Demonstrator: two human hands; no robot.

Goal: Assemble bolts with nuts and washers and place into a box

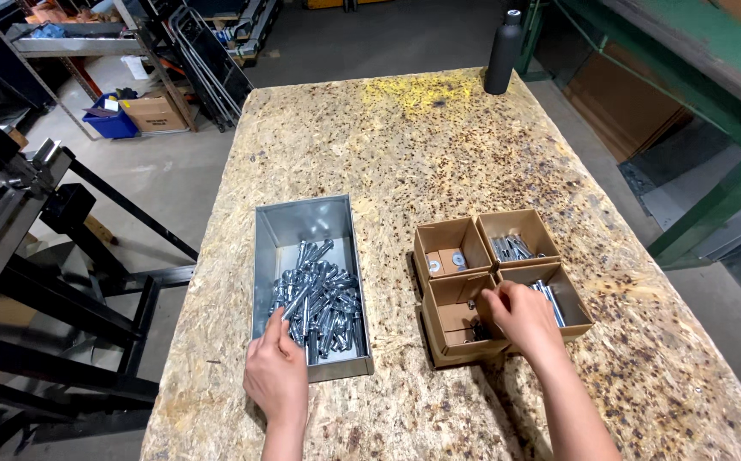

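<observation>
A grey metal tray (302, 224) lies on the chipboard table (439, 145) with a heap of silver bolts (319, 299) in it. My left hand (277, 369) reaches into the tray's near left corner, fingers down on the bolts; what they pinch is hidden. Four small cardboard boxes sit in a square to the right. My right hand (517, 318) hangs over the near left box (452, 320), fingers curled down inside it. The near right box (571, 294) and far right box (516, 243) hold bolts. A washer lies in the far left box (446, 252).
A dark bottle (504, 51) stands at the table's far edge. Black metal frames (37, 256) stand left of the table. A green steel rack (695, 102) runs along the right. Cardboard boxes and a blue bin (114, 115) sit on the floor behind.
</observation>
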